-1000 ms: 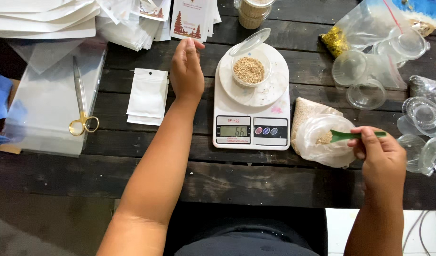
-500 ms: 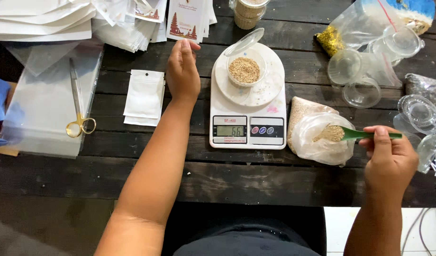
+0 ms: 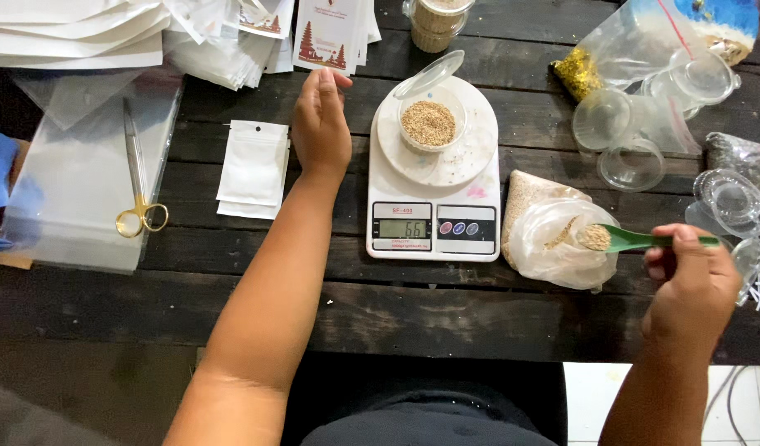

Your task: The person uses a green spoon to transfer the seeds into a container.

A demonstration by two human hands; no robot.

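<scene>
Since the earlier frame the right hand (image 3: 692,285) had lifted the green spoon (image 3: 636,240) a little, its bowl now heaped with pale grain and held over the mouth of the clear bag of grain (image 3: 553,239), while the left hand (image 3: 320,128) had stayed where it was. The right hand's fingers were clamped on the spoon's handle, the bowl pointing toward the left hand. The left hand lay flat on the dark wooden desk (image 3: 231,281), fingers together and stretched out, holding nothing. Just to its right stood a white kitchen scale (image 3: 434,186), and on the scale's round plate sat a small clear cup of grain (image 3: 430,122) with its hinged lid tipped open. The bag lay between the scale and the right hand, touching the scale's edge or very near it. Just to the left of the left hand lay small white zip pouches (image 3: 253,169), and farther out on that side a pair of gold-handled scissors (image 3: 139,186) rested on a clear plastic sheet (image 3: 74,206). Beyond the right hand, empty clear cups and lids (image 3: 632,140) were scattered across the desk. Printed cards (image 3: 326,33) lay just past the left fingertips.
</scene>
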